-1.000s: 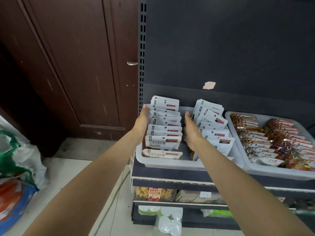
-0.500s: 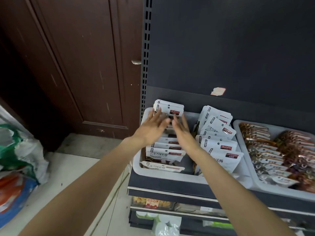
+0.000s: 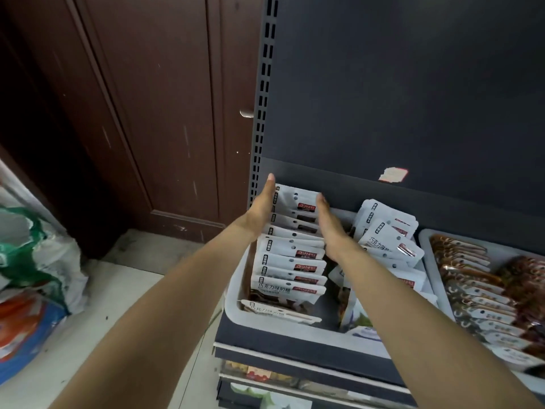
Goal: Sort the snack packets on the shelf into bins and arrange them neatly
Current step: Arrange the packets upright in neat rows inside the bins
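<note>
A white bin (image 3: 236,308) on the dark shelf (image 3: 295,349) holds two rows of white snack packets. The left row (image 3: 290,261) stands upright in a line, and one packet lies flat at its front. My left hand (image 3: 261,212) presses flat with straight fingers against the row's left side. My right hand (image 3: 331,225) presses flat against its right side. The right row of white packets (image 3: 389,231) leans loosely and unevenly beside my right wrist.
A second white bin (image 3: 427,240) to the right holds brown and orange snack packets (image 3: 477,278). Lower shelves carry more goods. A brown door (image 3: 147,113) stands to the left, with filled bags (image 3: 32,276) on the floor.
My hands moved from the top of the left packet row, fingers meeting, out to its two sides, further back. The view shifted slightly.
</note>
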